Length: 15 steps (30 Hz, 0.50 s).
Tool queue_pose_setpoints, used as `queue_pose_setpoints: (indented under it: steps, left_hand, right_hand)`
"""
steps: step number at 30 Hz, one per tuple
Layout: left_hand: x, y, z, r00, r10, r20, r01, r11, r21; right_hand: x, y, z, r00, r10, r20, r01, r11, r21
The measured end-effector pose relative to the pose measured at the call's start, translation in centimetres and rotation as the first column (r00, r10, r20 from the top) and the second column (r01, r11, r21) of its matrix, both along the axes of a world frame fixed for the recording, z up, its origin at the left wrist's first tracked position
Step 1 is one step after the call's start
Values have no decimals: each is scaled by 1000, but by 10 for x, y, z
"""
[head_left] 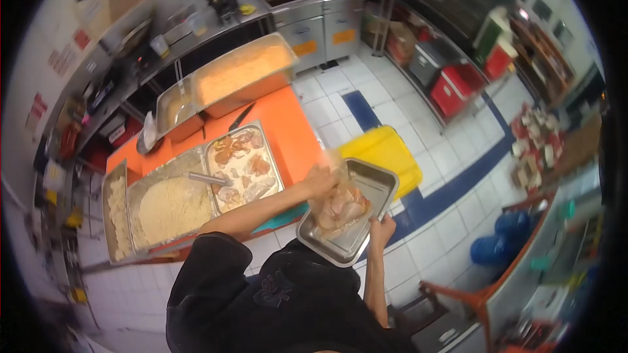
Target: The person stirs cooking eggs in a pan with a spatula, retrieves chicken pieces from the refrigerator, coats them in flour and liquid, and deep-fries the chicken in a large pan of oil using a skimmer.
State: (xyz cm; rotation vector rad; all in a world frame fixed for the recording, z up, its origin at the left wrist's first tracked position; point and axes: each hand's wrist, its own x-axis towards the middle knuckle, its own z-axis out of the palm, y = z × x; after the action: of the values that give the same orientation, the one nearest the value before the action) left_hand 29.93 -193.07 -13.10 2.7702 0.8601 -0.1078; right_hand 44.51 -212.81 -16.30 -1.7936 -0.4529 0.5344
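My left hand [320,182] is closed on the top of a clear plastic bag of raw chicken [343,209], with the fingers partly blurred. The bag rests in or just over a shallow metal tray [377,186], which tilts in front of my body. At the tray's near right edge my right hand [381,229] grips the rim. Left of the tray, on the orange table [291,134], a metal pan [280,168] holds chicken pieces in pale liquid. Beside it a wide pan [135,212] contains a heap of flour [175,206] with a metal-handled utensil [209,178] lying across its edge.
A yellow lid or bin [392,157] sits beyond the tray. Farther back on the table are a deep pan of orange mix [247,72], a smaller pan with a ladle [182,95] and a knife [242,116]. Fryers [299,33] stand behind; blue containers [494,248] are at right.
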Motion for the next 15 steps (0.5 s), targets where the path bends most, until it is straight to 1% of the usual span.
queue_pose_setpoints:
  steps: [1, 2, 3, 5, 6, 8, 9, 11, 12, 14, 15]
  left_hand:
    - [-5, 7, -6, 1000, -1, -26, -3, 989, -150]
    - [27, 32, 20, 998, -20, -53, 4, 959, -284]
    - [23, 35, 22, 999, 11, -36, -20, 962, -271]
    - [22, 49, 13, 996, 76, 46, -47, 890, -454]
    - [23, 66, 11, 993, 106, 58, -68, 884, -463]
    - [23, 101, 3, 993, -29, 116, 85, 854, -513]
    - [23, 115, 10, 992, -23, 127, 88, 843, -530]
    - [25, 147, 19, 963, -66, 260, 204, 811, -549]
    - [25, 163, 23, 957, -65, 283, 215, 813, -542]
    - [18, 187, 65, 955, -43, 293, 183, 864, -470]
    - [15, 204, 77, 949, -54, 311, 202, 862, -465]
  right_hand:
    - [2, 9, -15, 997, 29, -77, -27, 999, 32]
    - [38, 34, 18, 996, 56, -70, -53, 998, 40]
    - [37, 35, 27, 995, 74, -73, -69, 995, 73]
    - [41, 57, 38, 989, 127, -70, -121, 990, 76]
    - [44, 74, 41, 987, 143, -70, -140, 989, 36]
    - [47, 100, 37, 984, 170, -60, -172, 985, -23]
    - [49, 112, 45, 983, 169, -66, -170, 985, -9]
    - [55, 146, 49, 983, 176, -48, -174, 983, 56]
    - [58, 162, 50, 984, 179, -24, -177, 983, 54]
    - [67, 191, 54, 977, 193, -93, -192, 981, 22]
    - [67, 209, 64, 981, 182, -75, -181, 983, 19]
